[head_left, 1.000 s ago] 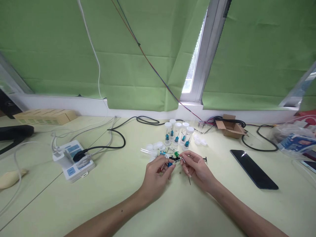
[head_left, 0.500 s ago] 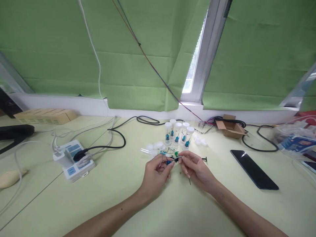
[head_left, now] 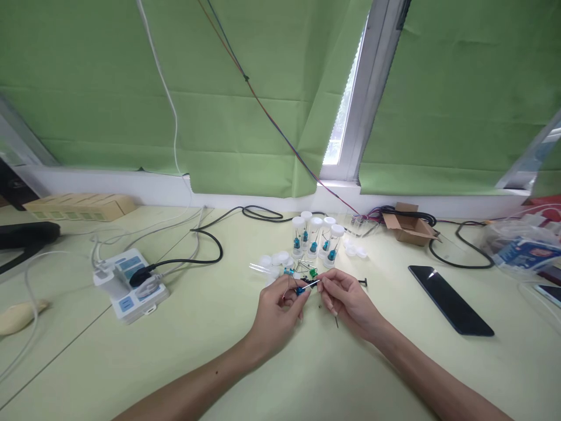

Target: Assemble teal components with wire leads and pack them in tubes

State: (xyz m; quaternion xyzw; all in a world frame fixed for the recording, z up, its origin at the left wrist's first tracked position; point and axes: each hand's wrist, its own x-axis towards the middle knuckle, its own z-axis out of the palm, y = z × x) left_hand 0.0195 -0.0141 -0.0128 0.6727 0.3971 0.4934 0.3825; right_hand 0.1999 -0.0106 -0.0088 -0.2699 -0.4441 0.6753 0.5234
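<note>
My left hand [head_left: 277,313] is closed in a pinch on a small blue part [head_left: 300,290] with thin metal pins sticking out of it. Closed fingertips of my right hand [head_left: 350,301] grip a thin silver metal rod [head_left: 311,284], whose other end meets the blue part. Another dark thin rod [head_left: 336,321] shows below the right fingers. Just beyond the hands lie a small green part [head_left: 312,272], a light-blue part [head_left: 289,271] and several loose metal pins. Behind these stand several clear tubes [head_left: 332,251] with white caps, each holding a blue piece with pins.
Loose white caps [head_left: 280,258] lie left of the tubes. A black phone [head_left: 451,301] rests at the right, with an open cardboard box [head_left: 408,228] behind it. On the left is a power strip [head_left: 131,286] with cables. A black T-shaped piece [head_left: 363,282] lies beyond my right hand.
The silver rod between my fingertips has turned slightly and now looks straighter. Both hands stay in nearly the same place.
</note>
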